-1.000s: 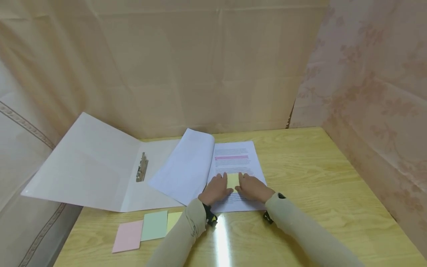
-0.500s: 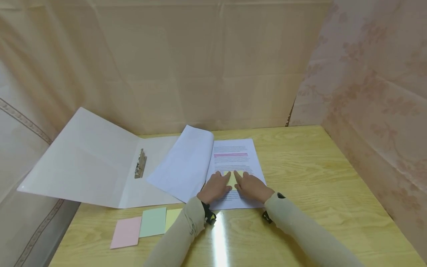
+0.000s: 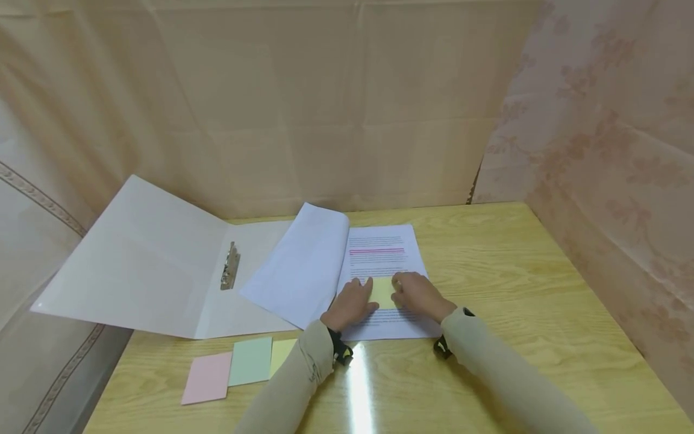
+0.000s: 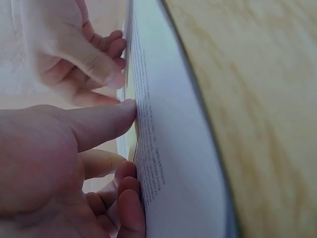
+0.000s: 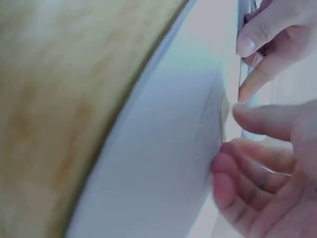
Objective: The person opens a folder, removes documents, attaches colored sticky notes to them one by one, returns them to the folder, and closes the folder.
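A yellow sticky note (image 3: 382,293) lies on a printed page (image 3: 414,247) of a stack of papers, below a pink-highlighted line. My left hand (image 3: 351,306) rests at the note's left edge; its index finger and thumb touch the note or the page there, and its other fingertips meet the paper in the left wrist view. At the note's right edge is my right hand (image 3: 420,295), thumb and fingers loosely bent and holding nothing. In the right wrist view the right thumb (image 5: 265,119) is close to the paper; whether it touches is unclear.
Turned-over sheets (image 3: 303,265) lean left across an open white folder (image 3: 146,259) with a metal clip (image 3: 230,268). Pink (image 3: 206,378), green (image 3: 250,361) and yellow (image 3: 281,352) sticky pads sit along the front left of the wooden table (image 3: 488,265). Cloth hangs behind and on both sides.
Both index fingers have slid apart along the note from near its middle to its edges. The right hand has shifted right and bent its fingers; the left hand has stayed almost in place.
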The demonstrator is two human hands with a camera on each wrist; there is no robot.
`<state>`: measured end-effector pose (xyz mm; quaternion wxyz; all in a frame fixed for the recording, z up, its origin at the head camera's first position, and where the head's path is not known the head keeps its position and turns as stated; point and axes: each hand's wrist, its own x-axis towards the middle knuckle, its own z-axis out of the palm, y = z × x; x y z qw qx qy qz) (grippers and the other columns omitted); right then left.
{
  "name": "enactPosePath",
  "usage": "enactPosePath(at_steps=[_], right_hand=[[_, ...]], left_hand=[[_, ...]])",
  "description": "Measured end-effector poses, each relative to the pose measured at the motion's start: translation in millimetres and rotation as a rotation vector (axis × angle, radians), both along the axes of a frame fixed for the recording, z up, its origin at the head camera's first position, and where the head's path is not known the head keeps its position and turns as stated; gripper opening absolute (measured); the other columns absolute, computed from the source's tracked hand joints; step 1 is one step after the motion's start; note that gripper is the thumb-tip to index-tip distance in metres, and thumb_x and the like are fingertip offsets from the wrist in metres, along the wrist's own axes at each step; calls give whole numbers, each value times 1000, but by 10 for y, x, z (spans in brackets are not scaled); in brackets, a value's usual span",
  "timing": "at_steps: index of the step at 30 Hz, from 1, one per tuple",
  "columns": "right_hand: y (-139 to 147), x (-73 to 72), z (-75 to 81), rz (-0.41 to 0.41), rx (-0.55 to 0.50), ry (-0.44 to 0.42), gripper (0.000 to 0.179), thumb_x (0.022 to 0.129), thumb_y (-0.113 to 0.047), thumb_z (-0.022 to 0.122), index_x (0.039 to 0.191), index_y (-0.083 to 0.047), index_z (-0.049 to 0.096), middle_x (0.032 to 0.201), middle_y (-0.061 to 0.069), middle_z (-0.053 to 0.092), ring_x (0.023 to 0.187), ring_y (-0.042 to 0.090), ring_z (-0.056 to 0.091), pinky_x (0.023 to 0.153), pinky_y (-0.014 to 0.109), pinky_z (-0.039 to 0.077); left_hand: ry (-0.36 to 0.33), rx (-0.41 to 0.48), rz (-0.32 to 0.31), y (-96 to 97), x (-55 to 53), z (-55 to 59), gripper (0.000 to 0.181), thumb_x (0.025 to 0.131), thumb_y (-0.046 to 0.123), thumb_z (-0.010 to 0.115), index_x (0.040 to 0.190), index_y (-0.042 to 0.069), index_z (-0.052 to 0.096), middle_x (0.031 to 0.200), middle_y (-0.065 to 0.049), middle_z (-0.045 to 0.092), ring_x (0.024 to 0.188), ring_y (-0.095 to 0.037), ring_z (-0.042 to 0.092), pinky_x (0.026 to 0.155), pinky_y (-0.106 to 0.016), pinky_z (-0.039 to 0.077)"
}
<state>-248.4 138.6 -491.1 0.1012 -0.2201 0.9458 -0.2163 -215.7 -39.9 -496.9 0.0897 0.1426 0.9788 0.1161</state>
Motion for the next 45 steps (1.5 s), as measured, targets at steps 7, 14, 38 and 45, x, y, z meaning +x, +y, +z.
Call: enactPosePath(at_steps=[7,14,38,45], right_hand=[[96,17,21,-43,-60,122,12,90,-12,67,79,-6,67,73,1,67,65,13,54,65,31,47],[108,48,55,-84,5,141,31,101,-23,49,81,-5,65,69,5,64,63,19,56,64,37,47],[460,65,37,-73,49,-39,48,84,-19,75,125,2,62,127,21,55,117,36,53,102,50,44],[452,73,33,-20,112,-12,53,85,-23,74,128,2,59,132,23,52,120,38,51,102,51,43]], left_hand=[[-2,13,-6,35,-14,-13,66,94,35,62,148,3,39,117,-19,58,92,-20,52,81,-34,46],[-16,23,13,51,13,21,67,94,36,62,148,4,39,116,-18,58,91,-20,52,79,-33,46],[-49,36,33,26,40,2,68,94,36,61,150,8,35,117,-16,57,90,-18,47,77,-29,41],[-51,131,22,-50,22,25,54,93,33,63,137,4,52,102,-13,58,81,-16,45,70,-27,38]])
